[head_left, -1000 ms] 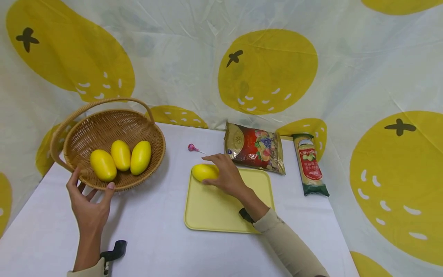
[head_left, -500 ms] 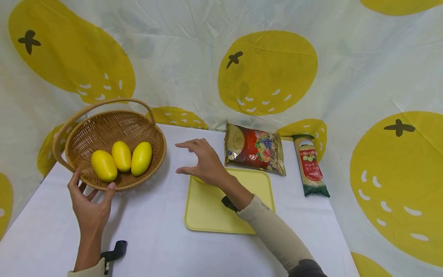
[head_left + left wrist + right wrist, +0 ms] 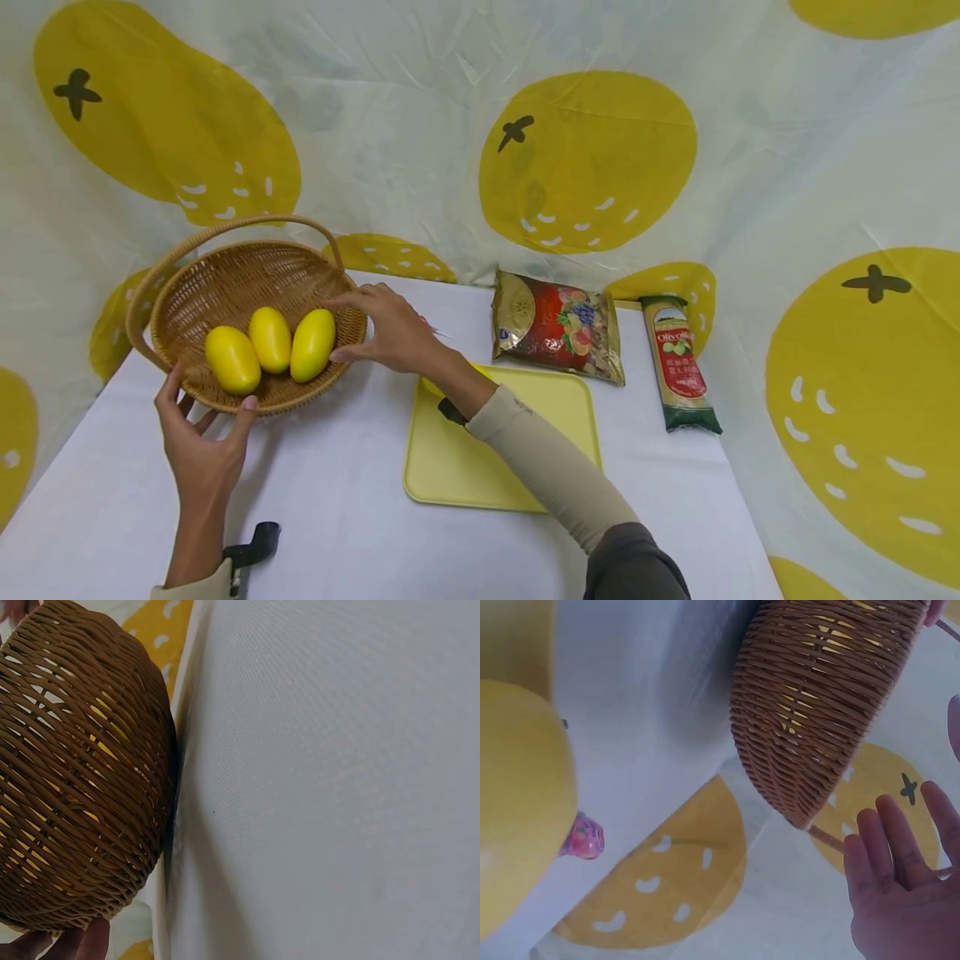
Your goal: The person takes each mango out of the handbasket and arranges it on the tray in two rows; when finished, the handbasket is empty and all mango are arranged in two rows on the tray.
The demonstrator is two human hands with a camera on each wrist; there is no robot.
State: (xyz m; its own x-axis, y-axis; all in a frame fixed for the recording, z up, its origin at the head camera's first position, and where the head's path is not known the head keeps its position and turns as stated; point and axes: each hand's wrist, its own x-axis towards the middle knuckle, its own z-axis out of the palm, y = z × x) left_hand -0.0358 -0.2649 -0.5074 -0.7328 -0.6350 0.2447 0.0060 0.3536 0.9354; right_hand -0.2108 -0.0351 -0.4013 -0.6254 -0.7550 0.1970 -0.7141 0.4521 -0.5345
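Observation:
My left hand grips the near rim of a brown wicker basket, which is tilted toward me. Three smooth yellow oval fruits, like mangoes, lie inside; the rightmost fruit is closest to my right hand. That hand reaches over the basket's right rim, thumb and fingers spread apart, holding nothing. Behind my right wrist another yellow fruit rests on the yellow tray, mostly hidden by the forearm in the head view. In the left wrist view, fingertips press against the basket's woven side.
A pink-wrapped lollipop lies on the white cloth between basket and tray, largely covered by my right arm in the head view. Behind the tray sits a red and gold bag; right of it lies a long red and green packet. A patterned curtain surrounds the table.
My right hand has let go of the yellow fruit on the tray and moved left to the basket's right rim. My left hand and the basket have stayed in place.

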